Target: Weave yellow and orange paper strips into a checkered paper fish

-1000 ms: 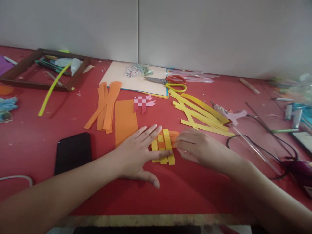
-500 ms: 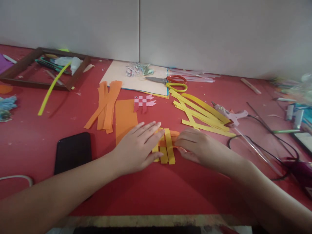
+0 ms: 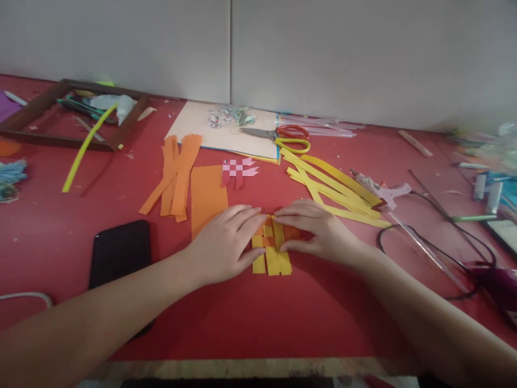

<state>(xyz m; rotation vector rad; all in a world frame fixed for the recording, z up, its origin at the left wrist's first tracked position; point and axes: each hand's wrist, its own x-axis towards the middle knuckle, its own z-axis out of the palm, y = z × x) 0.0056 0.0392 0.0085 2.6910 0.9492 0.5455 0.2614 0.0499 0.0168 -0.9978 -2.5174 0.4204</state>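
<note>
Between my hands on the red tabletop lies a small weave of yellow paper strips crossed over and under orange paper strips. My left hand rests on the weave's left side, fingers stretched out and thumb apart near its lower part. On the right side, my right hand touches the rightmost yellow strip with fingertips and thumb, which are spread apart. Both hands partly cover the weave. An orange paper sheet lies partly under my left hand. Beyond it sits a pink checkered paper fish.
Loose orange strips lie back left, loose yellow strips back right. Scissors rest near a cream sheet. A glue gun with its cord is at right. A black phone and a wooden frame are left.
My right hand has let go of the orange strip ends and moved left onto the weave. The rightmost yellow strip has straightened and now sits against its neighbour. My left hand stays nearly in place.
</note>
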